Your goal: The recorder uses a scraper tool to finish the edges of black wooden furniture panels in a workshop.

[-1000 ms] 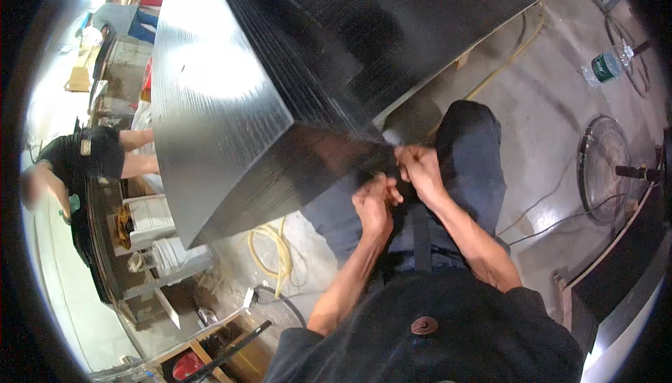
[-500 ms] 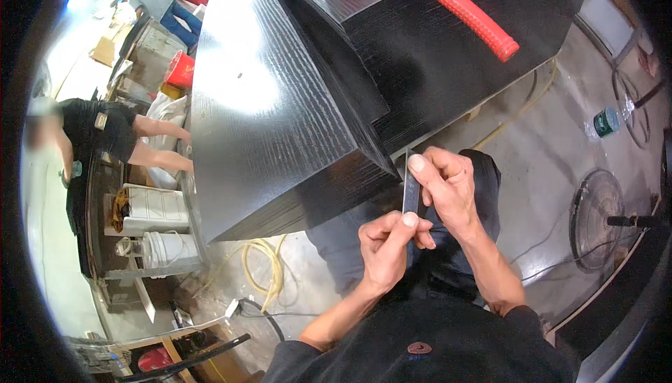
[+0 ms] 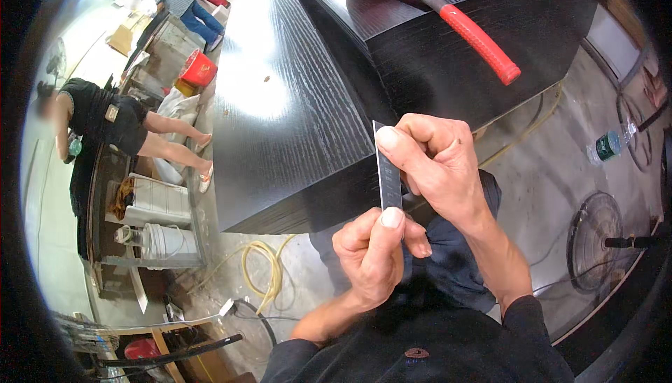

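Note:
Between my two hands is a thin, narrow grey metal strip (image 3: 390,180), blade-like, with a slanted upper tip and faint marks on its face. My left hand (image 3: 374,250) pinches its lower end between thumb and fingers. Higher up, my right hand (image 3: 441,162) grips it with the thumb near the tip and the fingers curled behind. Just beyond my hands stands a large black wood-grained panel piece (image 3: 280,110), angled like a cabinet part. A mallet (image 3: 483,44) with a red head and red grip lies on top of it.
A yellow hose (image 3: 262,278) coils on the floor at lower left. To the right are a plastic bottle (image 3: 609,145) and a round stand base (image 3: 595,239). Shelving with white buckets (image 3: 168,242) lines the left, where a person (image 3: 105,117) bends over a worktop; others are farther back.
Both hands have come up and slightly left with the metal strip, still pinched at both ends. The view has shifted, showing more of the mallet's head.

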Tool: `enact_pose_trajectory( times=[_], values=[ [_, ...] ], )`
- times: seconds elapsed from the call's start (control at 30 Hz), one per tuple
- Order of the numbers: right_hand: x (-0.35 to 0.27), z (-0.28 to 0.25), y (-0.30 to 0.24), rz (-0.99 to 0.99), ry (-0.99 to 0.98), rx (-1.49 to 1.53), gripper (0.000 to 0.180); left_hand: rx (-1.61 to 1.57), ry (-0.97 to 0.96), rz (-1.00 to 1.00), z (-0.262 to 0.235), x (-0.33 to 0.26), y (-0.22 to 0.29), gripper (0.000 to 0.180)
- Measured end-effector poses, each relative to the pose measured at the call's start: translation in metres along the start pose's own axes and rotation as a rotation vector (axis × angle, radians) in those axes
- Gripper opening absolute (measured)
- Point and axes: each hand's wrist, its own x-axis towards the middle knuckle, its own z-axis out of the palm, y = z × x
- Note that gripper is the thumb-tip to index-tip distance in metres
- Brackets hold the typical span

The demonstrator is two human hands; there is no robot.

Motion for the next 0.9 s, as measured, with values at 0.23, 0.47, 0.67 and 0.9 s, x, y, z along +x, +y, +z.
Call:
enact_pose_trajectory(
  times=[0.23,0.47,0.67,0.9],
  values=[
    [-0.007,-0.011,0.033,0.071,0.058,-0.004,0.037,-0.033,0.067,-0.068,0.0,-0.003,-0.027,0.033],
    [-0.003,-0.001,0.007,0.029,0.025,0.011,0.039,-0.077,0.033,0.008,0.003,-0.005,-0.015,0.036],
    [-0.013,-0.007,0.027,0.088,0.058,-0.02,0.041,-0.133,0.038,-0.055,-0.004,-0.014,-0.034,0.034],
    [-0.008,-0.006,0.033,-0.041,0.07,-0.098,0.041,-0.182,0.001,-0.03,-0.008,-0.009,-0.036,0.034]
  ],
)
